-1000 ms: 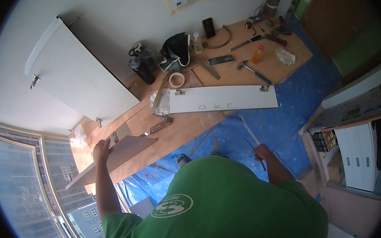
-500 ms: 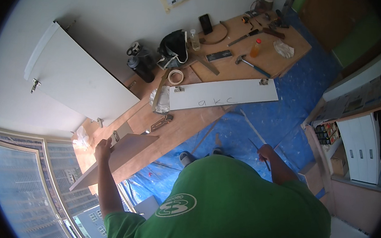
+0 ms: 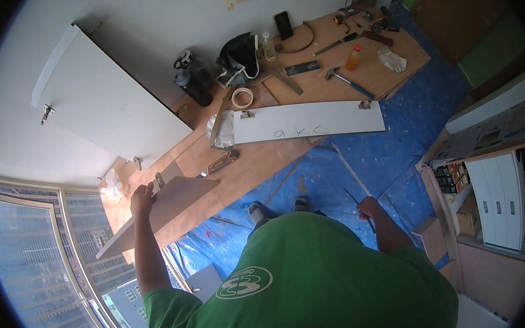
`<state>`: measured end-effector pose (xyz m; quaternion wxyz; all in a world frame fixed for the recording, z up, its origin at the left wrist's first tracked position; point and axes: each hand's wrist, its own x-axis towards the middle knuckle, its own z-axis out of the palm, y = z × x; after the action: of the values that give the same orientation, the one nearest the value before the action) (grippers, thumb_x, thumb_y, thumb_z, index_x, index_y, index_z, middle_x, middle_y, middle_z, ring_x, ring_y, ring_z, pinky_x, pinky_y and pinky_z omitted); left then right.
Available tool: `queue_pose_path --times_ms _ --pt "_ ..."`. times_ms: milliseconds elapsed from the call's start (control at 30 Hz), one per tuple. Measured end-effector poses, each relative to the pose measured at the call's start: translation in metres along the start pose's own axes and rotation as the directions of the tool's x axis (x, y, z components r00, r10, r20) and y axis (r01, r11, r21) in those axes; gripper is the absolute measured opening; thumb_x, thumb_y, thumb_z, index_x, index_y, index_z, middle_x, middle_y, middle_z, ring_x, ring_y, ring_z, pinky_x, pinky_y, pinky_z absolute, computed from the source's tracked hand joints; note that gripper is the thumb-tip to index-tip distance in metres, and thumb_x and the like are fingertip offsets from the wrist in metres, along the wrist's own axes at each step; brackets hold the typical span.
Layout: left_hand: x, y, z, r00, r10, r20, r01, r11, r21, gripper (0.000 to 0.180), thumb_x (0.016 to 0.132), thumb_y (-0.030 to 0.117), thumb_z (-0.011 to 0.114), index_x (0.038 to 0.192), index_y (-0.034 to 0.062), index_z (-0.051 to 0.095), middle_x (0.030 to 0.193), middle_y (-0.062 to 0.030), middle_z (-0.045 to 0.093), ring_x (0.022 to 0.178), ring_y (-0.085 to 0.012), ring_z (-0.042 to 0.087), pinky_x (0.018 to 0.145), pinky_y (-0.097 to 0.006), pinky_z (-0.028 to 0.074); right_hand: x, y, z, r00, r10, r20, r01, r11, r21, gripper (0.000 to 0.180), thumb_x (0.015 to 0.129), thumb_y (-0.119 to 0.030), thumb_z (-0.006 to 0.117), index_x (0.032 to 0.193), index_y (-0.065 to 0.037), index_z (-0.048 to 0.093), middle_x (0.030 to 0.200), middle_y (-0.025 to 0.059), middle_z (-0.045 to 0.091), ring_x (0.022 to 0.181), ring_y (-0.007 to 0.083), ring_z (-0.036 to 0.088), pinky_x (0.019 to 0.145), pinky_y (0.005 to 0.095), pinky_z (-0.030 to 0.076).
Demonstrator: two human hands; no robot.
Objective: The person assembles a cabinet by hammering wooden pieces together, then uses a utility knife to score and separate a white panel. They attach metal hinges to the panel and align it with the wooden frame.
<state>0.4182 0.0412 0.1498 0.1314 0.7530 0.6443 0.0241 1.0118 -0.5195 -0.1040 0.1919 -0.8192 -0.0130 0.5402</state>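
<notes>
A long, flat board point(image 3: 179, 199), grey-brown on its shaded side, slants over the wooden table point(image 3: 257, 157), gripped along its upper edge by the left hand point(image 3: 142, 200). Its lower-left end juts past the tabletop; whether its far end touches the wood cannot be told. A slim, dark, straight tool point(image 3: 350, 196) sits tilted in the right hand point(image 3: 367, 208), well apart from the board, both ends showing.

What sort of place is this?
Probably a room under renovation: blue plastic sheeting lies underfoot, a claw hammer sits on the wooden worktop, and a white hinged panel leans against the wall.
</notes>
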Motion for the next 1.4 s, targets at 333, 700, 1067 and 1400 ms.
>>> queue_pose_path --times_ms 333,700,1067,1400 --pt "-0.003 -0.006 0.001 1.0 -0.001 -0.003 0.001 1.0 -0.021 0.057 0.097 0.056 0.057 0.091 0.002 0.074 0.087 -0.0142 0.076 0.083 -0.0291 0.074 0.077 -0.043 0.053 0.001 -0.008 0.007 0.998 -0.056 0.011 0.055 0.998 0.034 0.016 0.092 -0.008 0.07 0.091 0.008 0.071 0.07 0.0197 0.067 0.053 0.0281 0.068 0.042 0.0425 0.052" --pt "-0.015 0.019 -0.005 0.998 -0.058 0.01 0.059 0.985 -0.16 0.056 0.098 0.051 0.059 0.084 -0.0019 0.068 0.074 -0.0141 0.069 0.069 -0.0253 0.066 0.071 -0.042 0.05 -0.014 -0.001 0.009 0.997 -0.073 -0.026 0.07 0.993 -0.093 0.021 0.085 -0.011 0.075 0.093 0.007 0.068 0.065 0.0188 0.066 0.05 0.0282 0.066 0.042 0.0425 0.05" --pt "-0.008 0.008 -0.003 1.0 -0.027 -0.004 0.026 0.99 -0.138 0.056 0.098 0.052 0.059 0.08 -0.0003 0.067 0.069 -0.0122 0.066 0.067 -0.0245 0.063 0.069 -0.042 0.047 -0.025 0.009 0.02 0.998 -0.048 -0.04 0.043 0.992 -0.12 0.028 0.086 -0.016 0.075 0.096 0.009 0.072 0.078 0.0216 0.071 0.063 0.0296 0.073 0.052 0.0438 0.057" --pt "-0.009 0.012 -0.004 1.0 -0.018 -0.002 0.018 0.986 -0.168 0.056 0.099 0.052 0.058 0.079 -0.0001 0.066 0.068 -0.0123 0.064 0.065 -0.0237 0.062 0.068 -0.041 0.047 -0.015 0.013 0.021 0.992 -0.088 -0.088 0.076 0.988 -0.131 0.029 0.08 -0.016 0.08 0.092 0.006 0.066 0.075 0.0232 0.071 0.06 0.0315 0.073 0.051 0.0466 0.058"
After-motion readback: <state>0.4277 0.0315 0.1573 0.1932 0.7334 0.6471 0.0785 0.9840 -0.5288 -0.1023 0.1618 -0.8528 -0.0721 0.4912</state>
